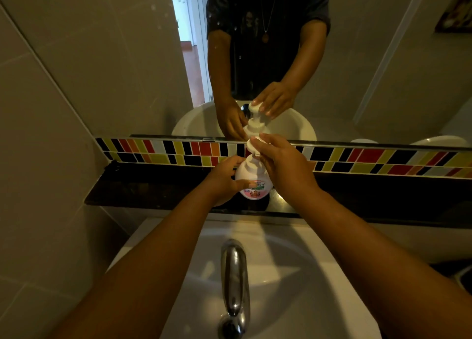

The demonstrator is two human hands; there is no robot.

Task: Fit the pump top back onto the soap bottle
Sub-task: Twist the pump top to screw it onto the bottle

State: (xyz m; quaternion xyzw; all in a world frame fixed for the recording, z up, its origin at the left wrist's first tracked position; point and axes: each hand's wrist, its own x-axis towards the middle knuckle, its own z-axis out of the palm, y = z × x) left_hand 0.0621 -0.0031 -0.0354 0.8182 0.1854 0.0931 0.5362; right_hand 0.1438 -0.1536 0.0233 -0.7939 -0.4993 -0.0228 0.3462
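A round white soap bottle [251,179] with a pink label stands upright on the dark shelf [153,189] behind the sink. My left hand [224,179] wraps around its left side and holds it. The white pump top [252,147] sits on the bottle's neck, its head just above the collar. My right hand [278,161] comes in from the right, fingers curled over the pump head and gripping it. Whether the collar is fully seated on the neck is hidden by my fingers.
A white sink [281,274] with a chrome tap [233,274] lies right below my arms. A strip of coloured tiles [370,158] runs behind the shelf, with a mirror [357,70] above it that reflects a person, both hands and the bottle. Grey walls close in on the left.
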